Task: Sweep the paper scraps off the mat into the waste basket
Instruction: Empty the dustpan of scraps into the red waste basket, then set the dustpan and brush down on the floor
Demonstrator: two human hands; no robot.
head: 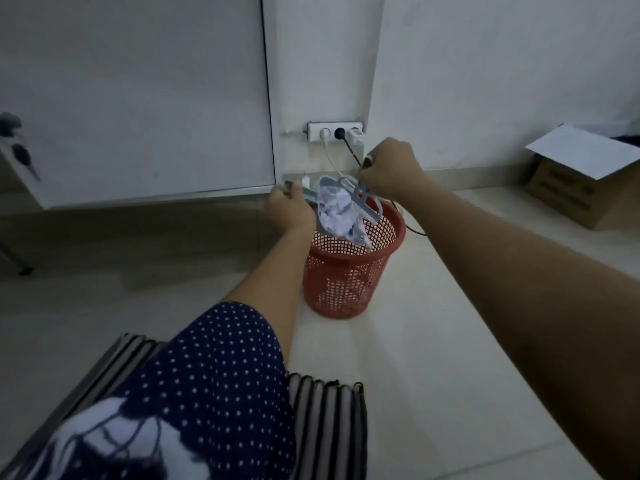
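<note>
An orange mesh waste basket (343,282) stands on the pale floor near the wall. Over its rim my left hand (289,211) grips the handle of a grey dustpan (323,183), tilted down toward the basket. White paper scraps (341,216) fill the pan and spill into the basket's mouth. My right hand (393,168) is shut on a small grey brush (363,202) that rests across the pan's lip against the scraps. The striped mat (325,427) lies at the bottom, partly hidden by my dotted sleeve.
A wall socket strip (334,131) with plugs and dangling cables sits right behind the basket. A white cabinet door (138,98) fills the left. A cardboard box (581,174) stands at the right wall. A black cable (415,230) trails on the floor beside the basket.
</note>
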